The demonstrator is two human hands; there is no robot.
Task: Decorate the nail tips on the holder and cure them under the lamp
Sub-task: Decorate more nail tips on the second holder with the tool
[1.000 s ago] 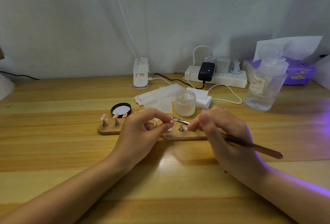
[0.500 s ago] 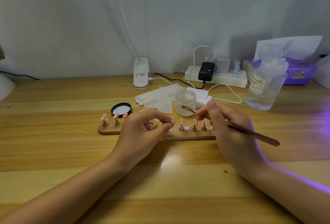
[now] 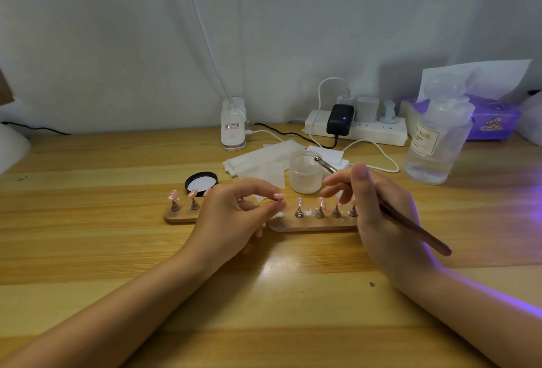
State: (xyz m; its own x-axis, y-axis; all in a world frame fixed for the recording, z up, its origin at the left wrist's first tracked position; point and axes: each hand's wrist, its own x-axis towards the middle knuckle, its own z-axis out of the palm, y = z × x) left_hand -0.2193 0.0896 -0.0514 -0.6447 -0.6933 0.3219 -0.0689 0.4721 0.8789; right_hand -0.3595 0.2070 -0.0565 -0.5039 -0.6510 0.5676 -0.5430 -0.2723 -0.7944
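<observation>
The left hand [image 3: 231, 218] has its thumb and forefinger pressed together on a small pink nail tip [image 3: 279, 196], the other fingers curled loosely beneath. It hovers just over the gap between two wooden holders. The right hand [image 3: 378, 215] pinches a thin brown tool [image 3: 410, 228] like a pen; the metal scoop end [image 3: 321, 161] pokes out past the fingers and sits over the rim of a frosted little jar [image 3: 305, 175], while the handle runs back over the hand toward the right.

Below the fingers, the right holder [image 3: 311, 225] carries a row of pink nail tips on small metal stands, with one white bare peg [image 3: 280, 215] at its left end. The left holder [image 3: 179, 217] is partly hidden by the left hand and shows two tips on stands.

Behind the holders lie a black jar lid [image 3: 201, 182], some white wipes [image 3: 261, 162], and further back a white clip lamp base [image 3: 233, 124] and a power strip [image 3: 356, 130] with plugs. A clear bottle [image 3: 437, 138] stands at the right on the wooden table [image 3: 88, 250], with purple light spilling in from that side.
</observation>
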